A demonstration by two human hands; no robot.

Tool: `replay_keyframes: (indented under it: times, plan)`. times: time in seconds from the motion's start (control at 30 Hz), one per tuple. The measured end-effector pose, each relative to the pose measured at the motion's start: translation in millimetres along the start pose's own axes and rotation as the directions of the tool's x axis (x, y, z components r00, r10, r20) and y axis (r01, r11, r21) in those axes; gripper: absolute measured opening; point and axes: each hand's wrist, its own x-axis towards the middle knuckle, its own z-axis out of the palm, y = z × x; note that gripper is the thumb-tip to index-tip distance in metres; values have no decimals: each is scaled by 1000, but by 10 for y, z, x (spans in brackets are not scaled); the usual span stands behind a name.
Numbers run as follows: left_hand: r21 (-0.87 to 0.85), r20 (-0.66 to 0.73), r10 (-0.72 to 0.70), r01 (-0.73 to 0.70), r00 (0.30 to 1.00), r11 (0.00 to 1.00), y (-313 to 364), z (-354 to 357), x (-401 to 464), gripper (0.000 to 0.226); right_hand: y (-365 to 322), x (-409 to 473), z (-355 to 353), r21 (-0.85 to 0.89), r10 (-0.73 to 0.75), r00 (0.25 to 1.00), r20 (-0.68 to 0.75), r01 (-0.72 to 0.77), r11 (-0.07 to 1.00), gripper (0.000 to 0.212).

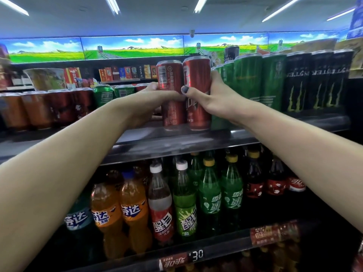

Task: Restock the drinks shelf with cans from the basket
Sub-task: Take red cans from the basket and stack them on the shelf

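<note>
Two red cans: left can (171, 95) gripped by left hand (157, 103), right can (197, 91) by right hand (218, 97); standing on shelf (176, 142), shop aisle.

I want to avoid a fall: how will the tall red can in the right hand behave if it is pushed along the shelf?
The red can looks tall and narrow, so it may tip. Its glossy wall probably slides easily on the smooth shelf. The green cans beside it could steady it.
</note>
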Motion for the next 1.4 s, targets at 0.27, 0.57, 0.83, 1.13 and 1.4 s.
replay_keyframes:
  times: [0.27,0.57,0.83,1.13,1.4]
  plan:
    - [512,-98,128,-60,987,857,117,-52,-212,58,-149,-385,43,-324,-101,953,-286,3,946,45]
    - [446,-98,187,-125,977,886,35,148,167,37,-141,-213,111,-421,-174,953,-249,55,905,13]
    - [488,-159,94,-5,983,873,19,373,584,81,-6,46,101,-556,-54,953,-299,-128,821,28]
    - [587,-205,140,7,969,810,22,428,752,52,4,206,182,-544,128,963,-237,-241,804,54]
    - [603,-258,136,50,957,796,-78,418,919,52,103,305,209,-476,158,973,-166,-220,851,48]
